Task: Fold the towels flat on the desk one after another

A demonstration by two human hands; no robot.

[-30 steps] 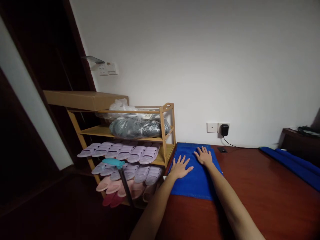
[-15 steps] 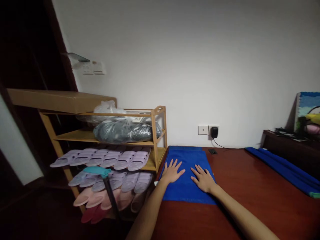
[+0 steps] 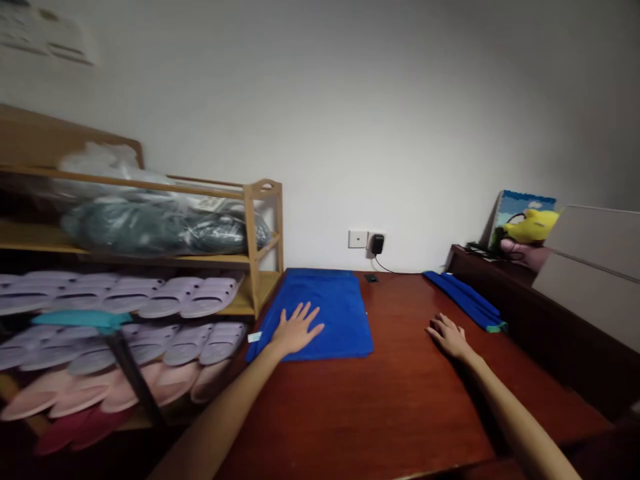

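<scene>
A blue towel (image 3: 330, 303) lies flat on the dark red wooden table (image 3: 400, 400), near its left edge. My left hand (image 3: 296, 330) rests on the towel's near part, palm down with fingers spread. My right hand (image 3: 449, 335) lies on the bare table well to the right of the towel, fingers loosely curled downward and nothing visible in them. A second blue towel (image 3: 467, 300), folded long, lies at the table's far right, just beyond my right hand.
A wooden shoe rack (image 3: 253, 247) with several lilac and pink slippers (image 3: 200, 300) and a bagged dark bundle (image 3: 160, 227) stands left of the table. A wall socket with a black charger (image 3: 376, 243) is behind. A yellow plush toy (image 3: 530, 227) sits on a dark cabinet (image 3: 530, 307) at the right.
The view has swung right and closer. My right hand left the blue towel and moved right onto the bare table near the second towel. My left hand stayed on the towel.
</scene>
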